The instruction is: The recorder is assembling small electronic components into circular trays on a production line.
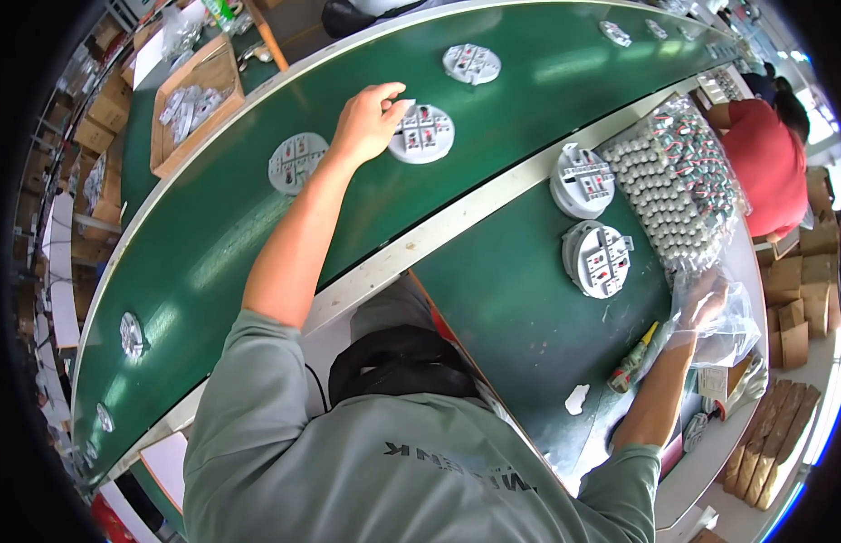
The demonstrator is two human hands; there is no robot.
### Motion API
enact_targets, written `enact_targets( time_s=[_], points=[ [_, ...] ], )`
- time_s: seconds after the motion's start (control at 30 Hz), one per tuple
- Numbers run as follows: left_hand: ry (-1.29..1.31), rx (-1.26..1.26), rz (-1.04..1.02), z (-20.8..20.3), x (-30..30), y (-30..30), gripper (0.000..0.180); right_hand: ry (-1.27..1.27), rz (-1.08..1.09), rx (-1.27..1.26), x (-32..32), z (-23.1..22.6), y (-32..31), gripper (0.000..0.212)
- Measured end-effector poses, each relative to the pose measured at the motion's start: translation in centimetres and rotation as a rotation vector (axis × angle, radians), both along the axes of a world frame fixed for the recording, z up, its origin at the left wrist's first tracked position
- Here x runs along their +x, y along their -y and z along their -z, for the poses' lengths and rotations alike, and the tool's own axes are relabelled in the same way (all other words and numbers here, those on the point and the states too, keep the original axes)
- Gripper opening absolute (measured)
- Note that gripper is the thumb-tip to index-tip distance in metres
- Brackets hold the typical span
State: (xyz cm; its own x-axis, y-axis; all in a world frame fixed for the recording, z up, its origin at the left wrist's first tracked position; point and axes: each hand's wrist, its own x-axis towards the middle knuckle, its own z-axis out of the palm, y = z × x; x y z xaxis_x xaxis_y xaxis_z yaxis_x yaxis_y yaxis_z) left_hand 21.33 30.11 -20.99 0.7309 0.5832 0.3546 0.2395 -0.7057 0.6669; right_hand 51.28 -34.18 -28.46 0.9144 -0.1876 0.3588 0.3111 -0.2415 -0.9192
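Note:
My left hand (371, 125) reaches over the green belt (230, 253) with its fingers curled. Thumb and fingers close on the upper left edge of a round white module (422, 134) with a cross-shaped grid and red and black parts. My right hand (707, 303) is at the right of the bench, wrapped about by a clear plastic bag (737, 326); the film blurs its fingers, so their grip is not clear. Beside my right forearm lies a green and yellow screwdriver-like tool (633, 357). Two stacks of similar round modules (602, 258) (583, 181) stand on the bench mat.
More modules (298, 163) (472, 63) lie along the belt. A bubble-textured pack of small wired parts (678, 181) lies beyond the bag. A cardboard tray (199, 104) holds bagged pieces at the far left. A co-worker in red (764, 163) is at the right, near cartons (792, 299).

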Motion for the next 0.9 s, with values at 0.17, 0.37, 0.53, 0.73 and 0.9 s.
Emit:
enact_targets(
  time_s=[0.17, 0.37, 0.53, 0.73, 0.9],
  points=[
    [-0.186, 0.011, 0.144, 1.0, 1.6, -2.7, 0.020, -0.024, 0.066, -0.184, -0.5, -0.7, 5.1, 0.032],
    [-0.097, 0.044, 0.119, -3.9, -3.2, 5.9, 0.013, -0.086, 0.276, -0.267, -12.7, -9.0, 1.2, 0.028],
    [-0.137, -0.080, 0.158, -5.8, -6.3, 18.3, 0.013, -0.091, 0.076, -0.175, -25.9, -14.8, -10.6, 0.011],
    [-0.019, -0.071, 0.243, -3.2, -7.5, 23.2, 0.018, -0.061, -0.604, -0.361, -30.3, -13.5, -20.6, 0.023],
    [0.070, -0.049, 0.303, -2.2, -7.2, 23.1, 0.022, 0.107, -0.630, -0.478, -30.2, -11.3, -22.2, 0.029]
  ],
)
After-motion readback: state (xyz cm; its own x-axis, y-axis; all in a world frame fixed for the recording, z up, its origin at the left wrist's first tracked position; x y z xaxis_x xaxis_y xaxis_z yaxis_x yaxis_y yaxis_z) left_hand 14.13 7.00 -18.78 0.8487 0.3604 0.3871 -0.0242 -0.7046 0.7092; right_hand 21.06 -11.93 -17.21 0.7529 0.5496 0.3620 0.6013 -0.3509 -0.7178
